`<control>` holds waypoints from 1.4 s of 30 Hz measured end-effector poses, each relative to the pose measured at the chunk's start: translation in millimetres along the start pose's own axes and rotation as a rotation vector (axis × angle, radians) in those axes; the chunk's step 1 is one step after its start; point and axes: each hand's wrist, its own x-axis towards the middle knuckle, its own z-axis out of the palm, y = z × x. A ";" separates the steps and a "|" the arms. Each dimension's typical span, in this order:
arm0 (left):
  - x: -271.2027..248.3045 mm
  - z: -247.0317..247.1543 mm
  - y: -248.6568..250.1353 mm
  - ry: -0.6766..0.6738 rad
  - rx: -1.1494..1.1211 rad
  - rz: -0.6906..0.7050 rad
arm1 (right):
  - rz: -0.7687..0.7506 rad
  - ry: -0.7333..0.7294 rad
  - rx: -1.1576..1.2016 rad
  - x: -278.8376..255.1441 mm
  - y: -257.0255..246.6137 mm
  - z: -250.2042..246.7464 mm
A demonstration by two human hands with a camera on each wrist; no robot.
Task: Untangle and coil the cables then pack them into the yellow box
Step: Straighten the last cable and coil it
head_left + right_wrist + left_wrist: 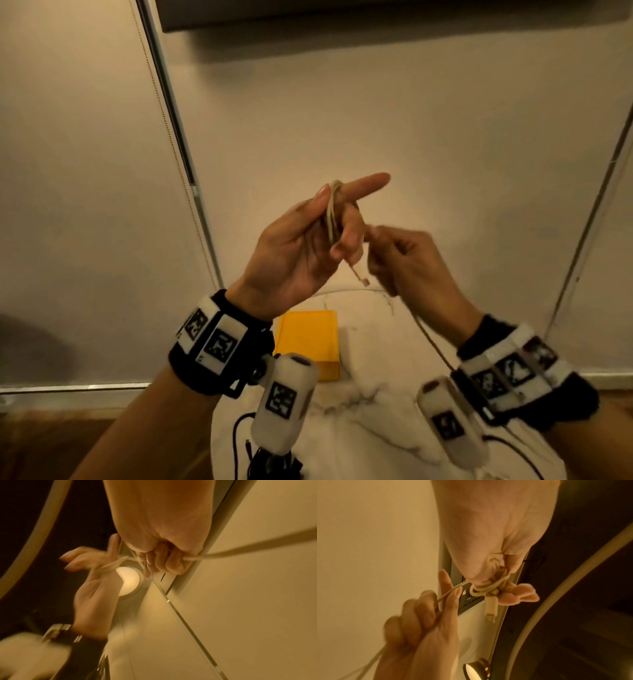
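White cable (333, 214) loops round left hand (301, 246) fingers, right hand (404, 260) pinching its strand, fingertips blurred.

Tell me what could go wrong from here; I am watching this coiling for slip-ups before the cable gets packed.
The coil of the white cable sits on just a few fingers of the left hand; it might slide off and unravel. Its plug end dangles loose from the coil and could snag. The right hand grips the free length, and a hard pull might tighten the loops. The yellow box lies well below, so the coil could loosen on the way down.
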 end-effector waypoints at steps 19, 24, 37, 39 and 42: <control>-40.5 -28.4 -42.0 0.424 0.812 -0.011 | -0.119 -0.410 -0.650 -36.8 -7.7 7.8; -65.8 -29.4 -51.4 0.246 0.796 -0.286 | -0.132 -0.420 -0.756 -59.3 -9.3 8.7; -143.1 -0.1 -122.9 0.038 -0.151 -0.475 | 0.283 -0.163 0.059 -129.4 32.2 8.5; -156.4 9.2 -145.9 0.069 -0.380 -0.427 | 0.389 -0.102 0.112 -152.3 49.8 12.2; -169.6 14.9 -177.1 0.200 -0.681 -0.336 | 0.508 -0.028 0.205 -187.9 77.2 18.8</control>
